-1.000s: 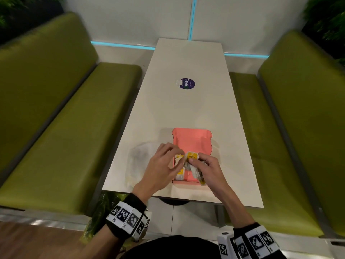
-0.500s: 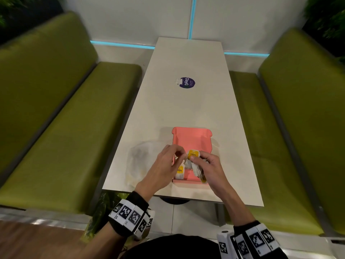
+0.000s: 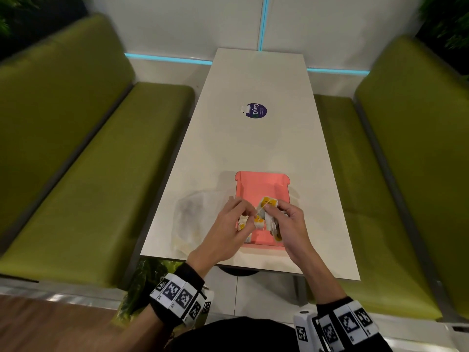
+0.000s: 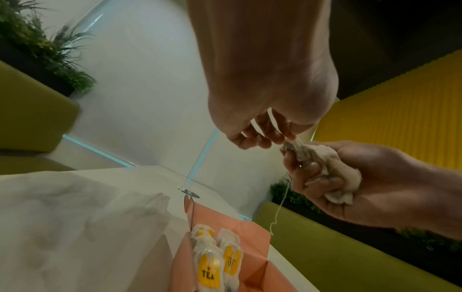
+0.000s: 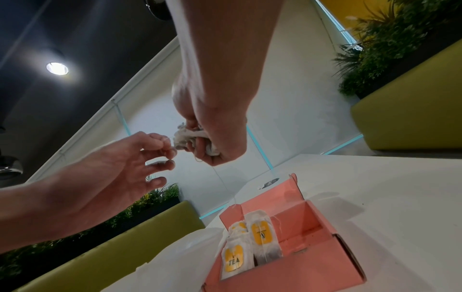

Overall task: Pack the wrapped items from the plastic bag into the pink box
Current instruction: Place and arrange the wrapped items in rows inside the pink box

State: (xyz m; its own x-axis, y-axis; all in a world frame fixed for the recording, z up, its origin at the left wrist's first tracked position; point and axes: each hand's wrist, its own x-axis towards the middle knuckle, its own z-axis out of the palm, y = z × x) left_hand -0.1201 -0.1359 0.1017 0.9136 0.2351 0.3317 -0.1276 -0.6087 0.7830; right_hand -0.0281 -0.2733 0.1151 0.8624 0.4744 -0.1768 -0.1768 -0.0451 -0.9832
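Note:
The pink box (image 3: 261, 186) lies open near the table's front edge, lid flat behind it. Several tea bags (image 5: 235, 258) with yellow labels stand in its left end (image 4: 210, 270). Just above the box my right hand (image 3: 280, 212) grips a crumpled bunch of tea bags (image 4: 325, 158), with one yellow label (image 3: 269, 202) sticking up. My left hand (image 3: 247, 214) pinches a thin string (image 5: 171, 147) at the edge of that bunch. Another string (image 4: 280, 205) hangs down from it. The white plastic bag (image 3: 195, 217) lies left of the box.
A round purple sticker (image 3: 256, 111) sits mid-table. The white table (image 3: 253, 148) runs between two green benches (image 3: 88, 174), with a wall at its far end. Plants grow behind the bench backs (image 5: 382, 39).
Both hands have lifted slightly off the box. My left hand left the bags in the box and now pinches a string at the bunch in my right hand.

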